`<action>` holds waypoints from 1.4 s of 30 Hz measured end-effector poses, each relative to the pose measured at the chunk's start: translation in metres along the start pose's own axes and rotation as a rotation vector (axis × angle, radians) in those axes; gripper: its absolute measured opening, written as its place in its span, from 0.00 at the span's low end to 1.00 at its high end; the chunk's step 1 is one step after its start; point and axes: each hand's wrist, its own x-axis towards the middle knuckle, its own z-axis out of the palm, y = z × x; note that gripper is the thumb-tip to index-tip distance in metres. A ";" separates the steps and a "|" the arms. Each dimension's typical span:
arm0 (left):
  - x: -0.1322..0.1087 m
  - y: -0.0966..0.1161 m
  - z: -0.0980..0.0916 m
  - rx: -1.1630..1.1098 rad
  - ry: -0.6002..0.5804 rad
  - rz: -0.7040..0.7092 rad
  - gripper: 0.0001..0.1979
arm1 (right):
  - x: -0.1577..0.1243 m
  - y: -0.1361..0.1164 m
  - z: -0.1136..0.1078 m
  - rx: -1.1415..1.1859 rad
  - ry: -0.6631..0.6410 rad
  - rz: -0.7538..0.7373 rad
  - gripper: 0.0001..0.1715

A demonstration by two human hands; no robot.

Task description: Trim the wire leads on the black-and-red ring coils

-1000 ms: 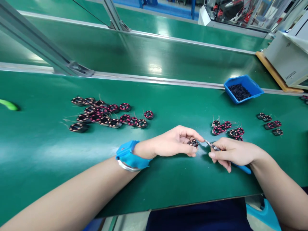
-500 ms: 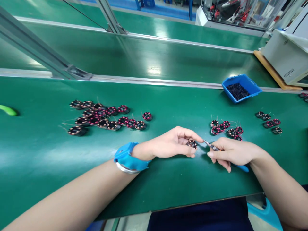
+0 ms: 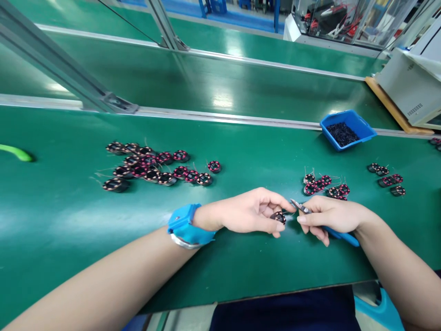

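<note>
Between the thumb and fingers of my left hand (image 3: 253, 212) is a small round motor stator (image 3: 279, 218), black with copper windings. Thin wire leads stick out of it to the right. A blue strap sits on my left wrist. My right hand (image 3: 332, 215) is closed around blue-handled pliers (image 3: 339, 235), whose metal jaws (image 3: 299, 206) point left at my left index fingertip, close to the leads. Whether the jaws touch a wire I cannot tell. Just behind my right hand lies a cluster of stators (image 3: 319, 185) with copper and pink windings.
A larger group of stators (image 3: 151, 174) lies on the green table (image 3: 193, 271) to the left. Several more stators (image 3: 391, 180) are at the right. Toward the back stands a blue bin (image 3: 364, 133) of small dark pieces. A green object (image 3: 17, 151) lies far left.
My left hand and the stator have shifted slightly down and right, and the stator is tilted differently. The pliers' jaws show more openly beside my fingertip. The whole view has shifted slightly.
</note>
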 end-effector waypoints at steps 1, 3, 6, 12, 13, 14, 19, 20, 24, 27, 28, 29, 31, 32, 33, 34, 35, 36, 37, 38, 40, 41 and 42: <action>0.000 0.000 0.000 0.006 -0.015 -0.015 0.22 | 0.001 0.000 0.000 0.006 -0.006 0.001 0.26; 0.000 0.000 0.000 0.003 -0.038 -0.027 0.22 | 0.002 0.001 -0.001 0.014 -0.020 0.003 0.26; 0.000 0.000 -0.001 -0.013 -0.038 -0.017 0.22 | 0.002 0.004 -0.001 0.020 -0.037 0.013 0.24; -0.001 -0.003 -0.002 0.006 -0.022 -0.018 0.23 | 0.003 0.005 -0.001 0.030 -0.054 0.023 0.23; -0.001 -0.003 -0.001 0.011 -0.013 -0.011 0.23 | 0.003 0.005 -0.002 0.035 -0.054 0.020 0.24; -0.001 -0.002 0.000 0.024 0.000 -0.004 0.22 | 0.002 0.005 -0.001 0.037 -0.050 0.013 0.24; -0.005 0.005 0.003 0.447 0.325 0.119 0.14 | -0.012 0.007 0.000 0.032 0.031 -0.072 0.21; -0.009 0.004 0.001 0.603 0.449 0.145 0.14 | -0.017 0.007 0.000 0.043 0.048 -0.101 0.20; -0.037 -0.005 -0.010 1.149 0.819 0.173 0.15 | -0.044 0.005 -0.002 0.102 0.141 -0.255 0.18; -0.049 -0.007 -0.006 1.411 1.119 0.270 0.17 | -0.059 -0.001 -0.005 0.159 0.266 -0.353 0.18; -0.046 -0.005 -0.002 1.438 1.177 0.324 0.18 | -0.062 -0.003 -0.006 0.194 0.318 -0.385 0.19; -0.039 -0.003 0.003 1.428 1.180 0.368 0.18 | -0.063 -0.005 -0.007 0.234 0.372 -0.421 0.19; -0.015 0.004 0.011 1.335 1.024 0.375 0.17 | -0.061 -0.007 -0.007 0.316 0.485 -0.490 0.20; 0.000 0.007 0.012 1.280 0.924 0.338 0.16 | -0.058 -0.008 -0.008 0.348 0.547 -0.526 0.21; 0.017 0.011 0.012 1.238 0.836 0.288 0.16 | -0.054 -0.007 -0.008 0.374 0.613 -0.562 0.21; 0.032 0.014 0.009 1.213 0.769 0.240 0.17 | -0.051 -0.007 -0.009 0.394 0.679 -0.598 0.21; 0.047 0.018 0.005 1.204 0.713 0.202 0.18 | -0.047 -0.005 -0.009 0.412 0.748 -0.636 0.21; 0.059 0.021 0.000 1.203 0.667 0.169 0.20 | -0.044 -0.004 -0.011 0.429 0.821 -0.671 0.20; 0.069 0.024 -0.005 1.207 0.633 0.143 0.21 | -0.042 -0.003 -0.013 0.446 0.891 -0.703 0.20; 0.077 0.027 -0.009 1.214 0.603 0.127 0.22 | -0.040 -0.001 -0.015 0.461 0.953 -0.723 0.19; 0.088 0.030 -0.015 1.229 0.558 0.123 0.22 | -0.040 0.001 -0.019 0.454 1.018 -0.732 0.17; 0.091 0.031 -0.017 1.230 0.539 0.138 0.22 | -0.041 0.001 -0.019 0.416 1.014 -0.719 0.16; 0.094 0.030 -0.017 1.222 0.527 0.165 0.20 | -0.043 0.001 -0.019 0.349 0.984 -0.690 0.16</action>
